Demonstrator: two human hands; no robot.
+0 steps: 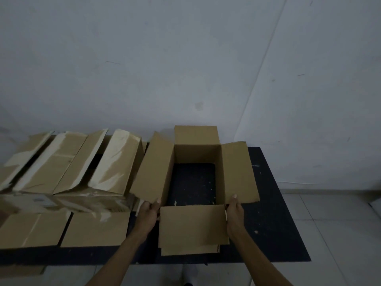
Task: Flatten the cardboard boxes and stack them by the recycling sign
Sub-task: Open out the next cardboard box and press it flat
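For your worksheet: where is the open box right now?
In the head view, the open box stands right of centre on the dark mat, beside the taped boxes.

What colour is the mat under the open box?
The mat is black with pale specks, seen in the head view.

You are in a bare storage or utility room, not a furnished home space: a scuffed plain white wall (185,58) rises beyond your fingertips, pale floor tiles (329,213) lie right of them, and a dark speckled mat (268,213) under them carries taped cardboard boxes (82,162).
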